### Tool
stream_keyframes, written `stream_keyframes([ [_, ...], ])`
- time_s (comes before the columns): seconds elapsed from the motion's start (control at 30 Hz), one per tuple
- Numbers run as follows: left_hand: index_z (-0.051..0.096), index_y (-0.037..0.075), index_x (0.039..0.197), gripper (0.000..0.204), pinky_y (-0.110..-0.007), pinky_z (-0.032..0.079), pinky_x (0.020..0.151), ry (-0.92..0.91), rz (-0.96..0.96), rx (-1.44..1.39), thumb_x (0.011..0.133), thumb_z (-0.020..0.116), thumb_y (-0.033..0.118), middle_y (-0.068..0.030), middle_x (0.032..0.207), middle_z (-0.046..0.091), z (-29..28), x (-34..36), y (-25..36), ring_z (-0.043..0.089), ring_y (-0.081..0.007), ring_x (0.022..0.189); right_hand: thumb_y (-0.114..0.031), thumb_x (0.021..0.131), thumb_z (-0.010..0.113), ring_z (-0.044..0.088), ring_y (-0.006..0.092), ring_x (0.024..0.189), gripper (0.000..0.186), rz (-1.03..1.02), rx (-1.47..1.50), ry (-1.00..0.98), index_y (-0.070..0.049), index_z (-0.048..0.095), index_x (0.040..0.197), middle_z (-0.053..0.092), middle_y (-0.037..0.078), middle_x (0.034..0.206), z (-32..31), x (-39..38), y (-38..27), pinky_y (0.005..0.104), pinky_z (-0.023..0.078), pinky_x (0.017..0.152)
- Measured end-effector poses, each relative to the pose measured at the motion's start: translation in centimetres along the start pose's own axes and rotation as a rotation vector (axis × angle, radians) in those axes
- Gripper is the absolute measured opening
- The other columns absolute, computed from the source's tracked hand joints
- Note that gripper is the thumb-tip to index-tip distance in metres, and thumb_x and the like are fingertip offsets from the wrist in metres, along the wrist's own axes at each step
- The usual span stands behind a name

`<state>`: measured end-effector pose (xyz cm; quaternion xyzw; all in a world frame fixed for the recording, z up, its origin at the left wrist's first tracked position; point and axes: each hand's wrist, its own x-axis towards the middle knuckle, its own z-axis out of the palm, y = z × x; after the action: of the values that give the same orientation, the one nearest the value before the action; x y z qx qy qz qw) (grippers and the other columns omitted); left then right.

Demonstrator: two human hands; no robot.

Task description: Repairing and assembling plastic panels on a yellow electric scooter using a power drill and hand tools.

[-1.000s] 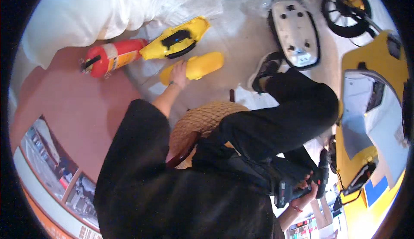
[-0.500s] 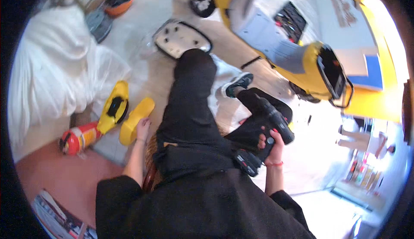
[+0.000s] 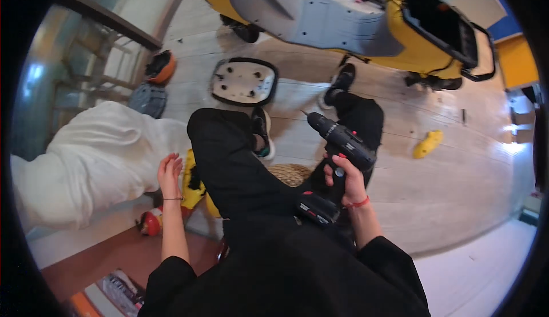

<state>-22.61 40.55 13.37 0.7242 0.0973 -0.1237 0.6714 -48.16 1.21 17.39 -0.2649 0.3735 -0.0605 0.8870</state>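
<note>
The right grip (image 3: pixel 347 182) is curled round the handle of a black cordless drill (image 3: pixel 346 140), whose battery sits just behind and left of it. The drill's body slants forward and leftward, its thin bit ahead of that grip. The left grip (image 3: pixel 170 175) looks to me empty, fingers loosely spread. Just right of it lies a yellow panel (image 3: pixel 194 196), its long axis running roughly along the left forearm; the left is plainly the nearer grip, though I can't tell whether they touch. Well ahead of the right grip, past the bit, stands a yellow-and-grey scooter (image 3: pixel 343 25).
</note>
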Motion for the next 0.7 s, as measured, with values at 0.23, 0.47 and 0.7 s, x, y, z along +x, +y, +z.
stream_keyframes([
  [0.23, 0.054, 0.001, 0.114, 0.027, -0.031, 0.047, 0.084, -0.061, 0.279, 0.282, 0.091, 0.053, 0.016, -0.0112, 0.111, 0.059, 8.3, 3.4, 11.4, 0.058, -0.0201, 0.100, -0.009, 0.080, 0.058, 0.051, 0.0148, 0.051, 0.020, -0.001, 0.069, 0.059, 0.002, 0.057, 0.097, 0.054, 0.007, 0.067, 0.9, 4.9, 0.3, 0.0271, 0.042, 0.045],
  [0.47, 0.058, 0.002, 0.110, 0.027, -0.029, 0.045, 0.086, -0.654, 0.052, 1.158, 0.089, 0.055, 0.017, -0.0084, 0.106, 0.063, 16.4, 14.7, 4.5, 0.059, -0.0163, 0.098, -0.007, 0.080, 0.058, 0.052, 0.0125, 0.053, 0.017, 0.091, -0.384, -0.106, 0.000, 0.057, 0.095, 0.052, 0.003, 0.066, 2.4, 13.3, -3.2, 0.0254, 0.041, 0.049],
  [0.7, 0.058, 0.000, 0.106, 0.034, -0.036, 0.049, 0.081, -0.912, -0.128, 1.409, 0.080, 0.060, 0.022, -0.0175, 0.098, 0.064, 17.3, 20.0, -10.2, 0.062, -0.0292, 0.090, -0.009, 0.076, 0.059, 0.053, 0.0134, 0.055, 0.027, 0.347, -0.135, 0.173, 0.003, 0.058, 0.100, 0.052, 0.004, 0.069, 4.4, 19.0, -3.7, 0.0251, 0.040, 0.052],
])
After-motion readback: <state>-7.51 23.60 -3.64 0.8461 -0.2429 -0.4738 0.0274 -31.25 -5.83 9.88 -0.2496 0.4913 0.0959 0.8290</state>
